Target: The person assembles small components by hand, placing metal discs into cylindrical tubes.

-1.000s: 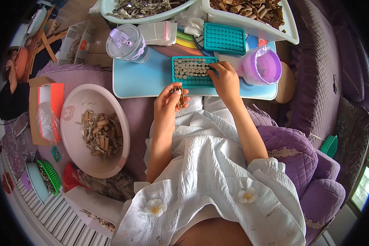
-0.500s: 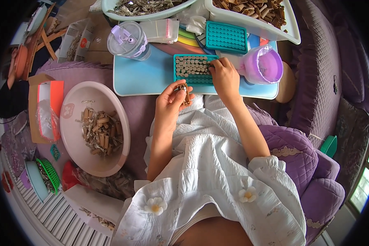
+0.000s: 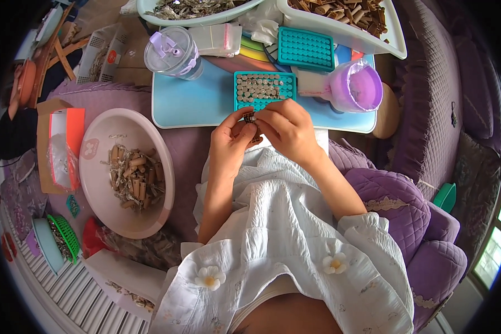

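Note:
My left hand point(image 3: 232, 143) and my right hand point(image 3: 284, 127) meet just below a teal grid tray point(image 3: 263, 89) whose holes are filled with small metal-capped pieces. Between the fingertips of both hands I pinch a small brown and silver piece point(image 3: 251, 118). The tray lies on a light blue board point(image 3: 197, 106). A second, empty teal grid tray point(image 3: 306, 49) lies farther back on the board.
A pink bowl point(image 3: 97, 189) of brown tube pieces sits at my left. A lidded clear cup point(image 3: 172, 52) and a purple cup point(image 3: 355, 89) stand on the board. Two large basins point(image 3: 392, 39) of pieces lie behind. Purple cushions point(image 3: 398, 206) lie at my right.
My right hand has drawn back from the filled tray to meet my left hand, and both now pinch the small piece together.

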`<state>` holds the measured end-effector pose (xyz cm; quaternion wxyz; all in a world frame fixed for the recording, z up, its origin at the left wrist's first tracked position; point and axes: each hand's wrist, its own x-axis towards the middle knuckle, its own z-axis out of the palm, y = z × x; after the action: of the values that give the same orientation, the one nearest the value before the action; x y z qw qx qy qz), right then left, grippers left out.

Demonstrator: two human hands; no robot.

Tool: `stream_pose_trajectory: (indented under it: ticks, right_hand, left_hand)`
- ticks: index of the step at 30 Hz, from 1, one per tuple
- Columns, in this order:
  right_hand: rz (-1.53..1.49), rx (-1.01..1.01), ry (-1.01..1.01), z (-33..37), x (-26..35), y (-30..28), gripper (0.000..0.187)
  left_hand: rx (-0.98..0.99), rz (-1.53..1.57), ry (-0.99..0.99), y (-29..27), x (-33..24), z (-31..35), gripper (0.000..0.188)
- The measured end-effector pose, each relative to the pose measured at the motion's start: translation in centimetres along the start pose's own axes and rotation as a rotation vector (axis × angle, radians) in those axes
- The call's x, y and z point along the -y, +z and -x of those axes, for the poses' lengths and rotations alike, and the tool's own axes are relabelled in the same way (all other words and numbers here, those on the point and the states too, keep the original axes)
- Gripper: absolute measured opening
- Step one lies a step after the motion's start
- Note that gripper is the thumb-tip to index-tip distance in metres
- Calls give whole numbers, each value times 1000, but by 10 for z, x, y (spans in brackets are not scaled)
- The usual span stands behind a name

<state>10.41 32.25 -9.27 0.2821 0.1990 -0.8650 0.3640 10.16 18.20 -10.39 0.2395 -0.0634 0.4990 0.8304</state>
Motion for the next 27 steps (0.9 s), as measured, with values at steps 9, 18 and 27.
stream_pose_trajectory:
  ticks: [9, 18, 27]
  right_hand:
    - [55, -68, 41, 4, 5, -1, 19]
    - [-12, 81, 41, 2, 6, -9, 16]
    - [-34, 379, 120, -6, 4, -23, 10]
  left_hand:
    - [-25, -109, 45, 10, -11, 7, 27]
    - [-41, -365, 90, 7, -7, 7, 25]
    - [-10, -632, 156, 9, -1, 8, 26]
